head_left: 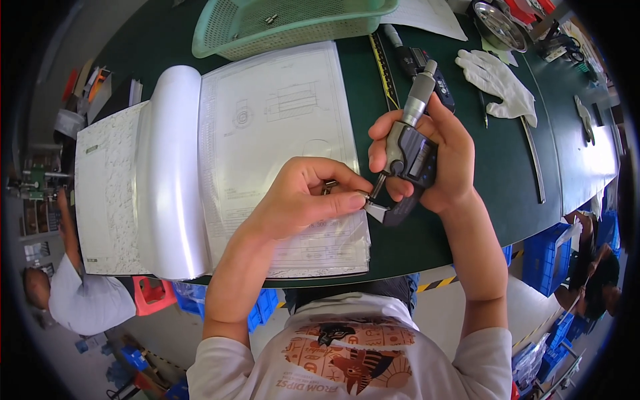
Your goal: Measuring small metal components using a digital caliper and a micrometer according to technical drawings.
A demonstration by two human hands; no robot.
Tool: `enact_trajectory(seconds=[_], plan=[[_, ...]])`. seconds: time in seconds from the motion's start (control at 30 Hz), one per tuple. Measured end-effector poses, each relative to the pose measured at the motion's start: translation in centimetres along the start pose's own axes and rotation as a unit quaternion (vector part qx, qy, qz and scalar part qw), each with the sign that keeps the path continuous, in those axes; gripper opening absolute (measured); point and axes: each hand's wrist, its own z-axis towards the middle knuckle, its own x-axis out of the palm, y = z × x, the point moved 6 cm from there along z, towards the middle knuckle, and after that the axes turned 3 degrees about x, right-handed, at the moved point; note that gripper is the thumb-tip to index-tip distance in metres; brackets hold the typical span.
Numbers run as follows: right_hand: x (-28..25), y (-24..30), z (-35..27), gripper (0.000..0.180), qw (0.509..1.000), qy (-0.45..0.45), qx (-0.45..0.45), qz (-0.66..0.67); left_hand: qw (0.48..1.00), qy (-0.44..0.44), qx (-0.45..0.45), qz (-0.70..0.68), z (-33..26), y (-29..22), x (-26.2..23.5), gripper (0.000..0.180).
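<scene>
My right hand [447, 150] is wrapped round a digital micrometer [412, 155], its silver thimble pointing up and away and its dark display facing up. The micrometer's jaw end points toward my left hand [310, 190]. Between thumb and forefinger my left hand pinches a small shiny metal part [363, 196], which sits at the micrometer's jaws. Fingers hide most of that part, and I cannot tell whether both jaw faces touch it. Under my left hand lies an open binder of drawings [267, 143] in clear sleeves.
A green perforated basket [293, 33] with small metal pieces stands at the back. A second micrometer [417, 63], a ruler [385, 72], a white glove [497, 83] and a metal bowl [499, 27] lie beyond my right hand. Other people sit at both sides.
</scene>
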Motion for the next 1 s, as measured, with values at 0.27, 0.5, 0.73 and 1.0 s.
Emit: enact_trajectory(seconds=[0.27, 0.5, 0.73, 1.0], plan=[[-0.13, -0.02, 0.03, 0.064, 1.000, 0.004, 0.015, -0.013, 0.999, -0.013, 0.031, 0.022, 0.09, 0.53, -0.25, 0.014], [-0.32, 0.10, 0.16, 0.064, 1.000, -0.008, 0.021, -0.007, 0.999, -0.034, -0.014, 0.020, 0.16, 0.05, -0.14, 0.014], [-0.18, -0.23, 0.45, 0.064, 0.999, 0.003, 0.036, -0.002, 1.000, -0.028, -0.004, 0.012, -0.08, 0.02, -0.28, 0.015], [-0.03, -0.52, 0.10, 0.063, 1.000, -0.002, 0.025, 0.009, 0.999, -0.014, 0.013, 0.041, -0.04, 0.61, -0.08, 0.014]])
